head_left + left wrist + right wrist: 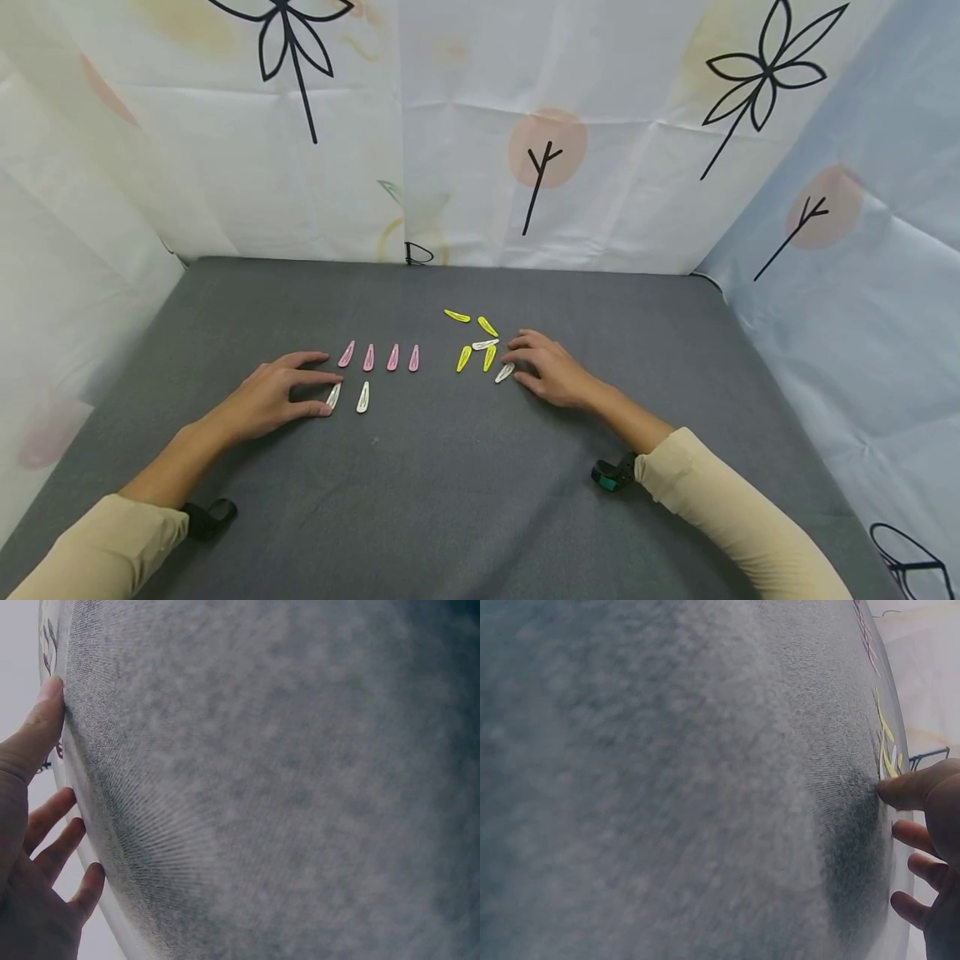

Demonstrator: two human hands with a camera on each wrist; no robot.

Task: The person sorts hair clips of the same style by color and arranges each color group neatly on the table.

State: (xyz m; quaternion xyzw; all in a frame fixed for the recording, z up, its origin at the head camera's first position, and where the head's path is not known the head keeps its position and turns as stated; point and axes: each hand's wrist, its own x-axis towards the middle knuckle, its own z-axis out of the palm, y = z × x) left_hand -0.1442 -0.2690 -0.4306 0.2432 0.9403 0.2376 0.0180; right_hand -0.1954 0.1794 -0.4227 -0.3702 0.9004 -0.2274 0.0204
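From where I stand, four pink, teardrop-shaped snap hair clips (392,357) lie in a neat row, narrow ends away from the person. Just nearer than the pink row are two white, teardrop-shaped clips: one (363,397) lies free, while the left hand (273,396) pinches the other (333,395) between thumb and forefinger. Right of the pink row, four yellow, slim teardrop-shaped clips (464,359) lie at differing angles. Among them a third white clip (485,344) lies crosswise; a fourth (505,372), slanted, is pinched by the right hand (555,372).
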